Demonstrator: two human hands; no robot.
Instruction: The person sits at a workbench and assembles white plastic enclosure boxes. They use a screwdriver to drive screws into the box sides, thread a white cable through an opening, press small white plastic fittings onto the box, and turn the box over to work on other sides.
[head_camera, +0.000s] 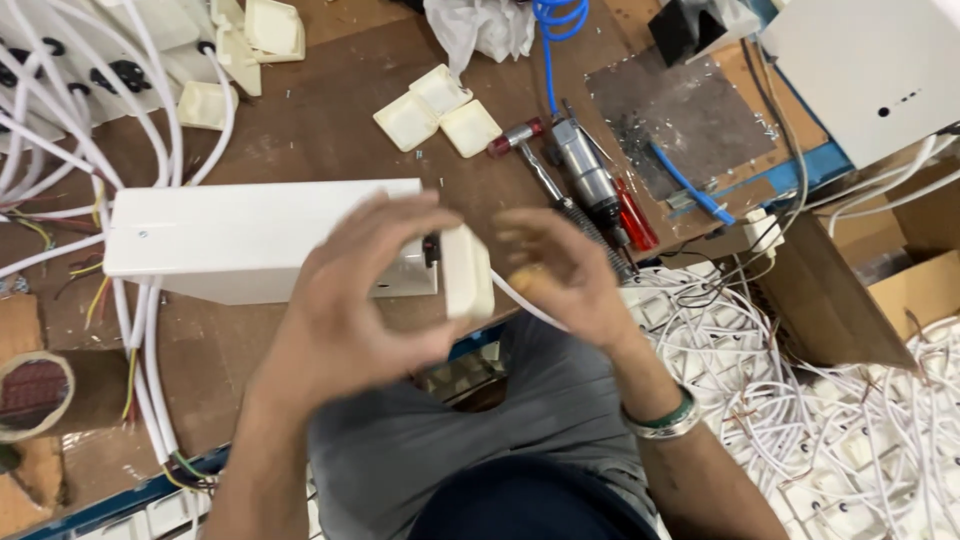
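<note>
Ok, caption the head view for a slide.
Two hands, left hand and right hand, hold a cream plastic cap against a long white box on a cluttered workbench.

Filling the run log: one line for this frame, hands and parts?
left hand: on white box end | right hand: beside cream cap, white cable under it | bench: hammer, loose cream caps

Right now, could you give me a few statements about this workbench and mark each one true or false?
1. The left hand holds a small cream plastic cover against the end of a long white box. True.
2. A blue coiled hose hangs at the top of the bench. True.
3. The hammer has a yellow head. False: its head is dark red.
4. The right hand wears a glove. False: it is bare, with a green and silver bracelet on the wrist.
</note>
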